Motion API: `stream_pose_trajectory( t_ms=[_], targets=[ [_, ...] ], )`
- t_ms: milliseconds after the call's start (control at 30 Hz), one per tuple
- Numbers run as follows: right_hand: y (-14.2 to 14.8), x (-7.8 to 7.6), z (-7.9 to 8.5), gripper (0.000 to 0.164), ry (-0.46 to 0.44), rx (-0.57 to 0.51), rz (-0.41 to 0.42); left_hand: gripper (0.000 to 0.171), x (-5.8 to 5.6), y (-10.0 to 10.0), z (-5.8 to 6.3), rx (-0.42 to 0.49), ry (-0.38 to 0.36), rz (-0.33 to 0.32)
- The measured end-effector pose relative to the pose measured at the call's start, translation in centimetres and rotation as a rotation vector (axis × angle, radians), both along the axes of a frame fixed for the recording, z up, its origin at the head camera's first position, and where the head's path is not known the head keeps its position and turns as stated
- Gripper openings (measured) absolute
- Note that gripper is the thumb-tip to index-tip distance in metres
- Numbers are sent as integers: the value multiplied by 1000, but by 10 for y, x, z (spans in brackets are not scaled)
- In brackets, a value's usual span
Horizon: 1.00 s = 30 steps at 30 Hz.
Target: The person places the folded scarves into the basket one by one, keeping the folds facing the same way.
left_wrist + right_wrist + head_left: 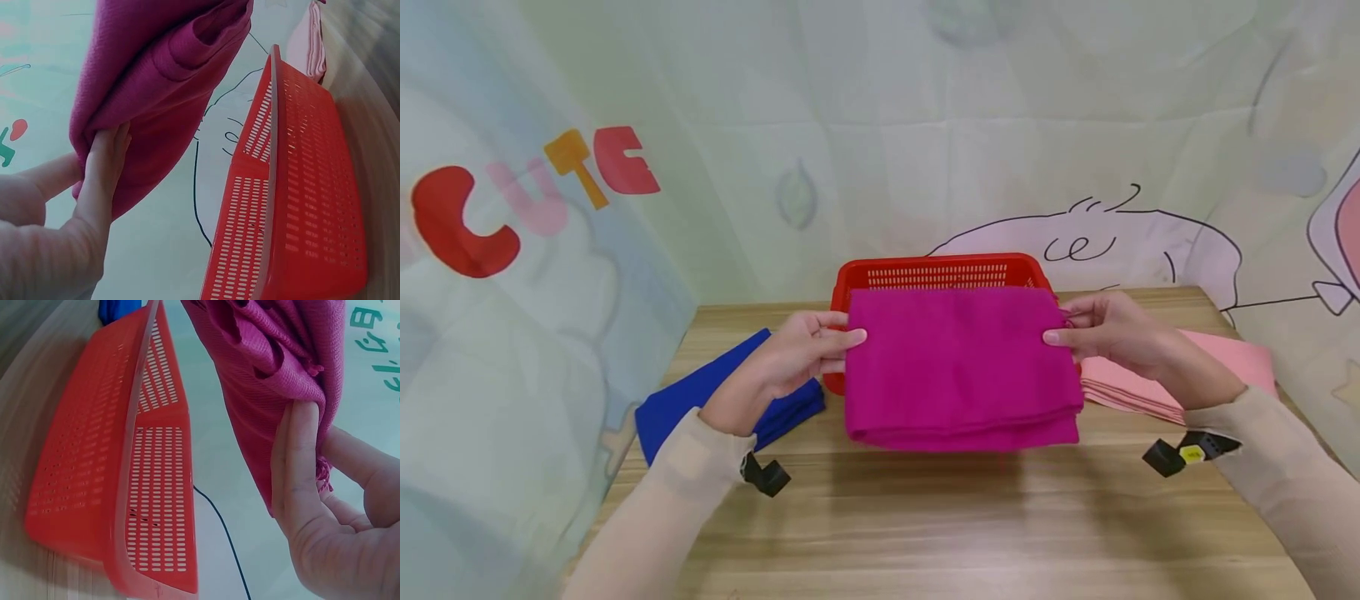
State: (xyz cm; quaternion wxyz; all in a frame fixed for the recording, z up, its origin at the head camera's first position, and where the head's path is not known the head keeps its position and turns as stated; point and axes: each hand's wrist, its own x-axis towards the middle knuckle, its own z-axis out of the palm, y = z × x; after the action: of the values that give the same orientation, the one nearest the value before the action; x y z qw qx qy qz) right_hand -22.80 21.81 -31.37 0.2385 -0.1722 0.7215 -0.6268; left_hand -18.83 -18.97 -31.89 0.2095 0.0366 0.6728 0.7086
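Observation:
A folded magenta cloth (962,367) hangs in the air between both hands, in front of and partly over the red plastic basket (940,262) in the head view. My left hand (797,350) pinches its left edge, thumb on the near face. On the opposite edge, my right hand (1112,333) pinches the cloth the same way. Layered folds of the cloth (169,75) show in the left wrist view. Some fringe threads hang by the right fingers in the right wrist view. The cloth hides much of the basket in the head view.
A folded blue cloth (700,383) lies on the wooden table (925,533) left of the basket. To the right lies a folded pink cloth (1232,358), partly behind the right forearm. A printed fabric backdrop (737,183) stands behind and at the sides.

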Motion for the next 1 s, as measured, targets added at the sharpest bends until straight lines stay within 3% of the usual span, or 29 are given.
stream_pose_trajectory(
  t_ms=[333, 500, 1000],
  targets=[
    [-4, -12, 5, 25, 12, -3, 12, 44, -13, -1, 5, -17, 18, 16],
    [-4, -21, 8, 22, 22, 4, 22, 53, -18, -2, 6, -37, 14, 28],
    [-12, -42, 15, 27, 50, 102, 9, 57, -38, -2, 9, -27, 26, 48]
  ],
)
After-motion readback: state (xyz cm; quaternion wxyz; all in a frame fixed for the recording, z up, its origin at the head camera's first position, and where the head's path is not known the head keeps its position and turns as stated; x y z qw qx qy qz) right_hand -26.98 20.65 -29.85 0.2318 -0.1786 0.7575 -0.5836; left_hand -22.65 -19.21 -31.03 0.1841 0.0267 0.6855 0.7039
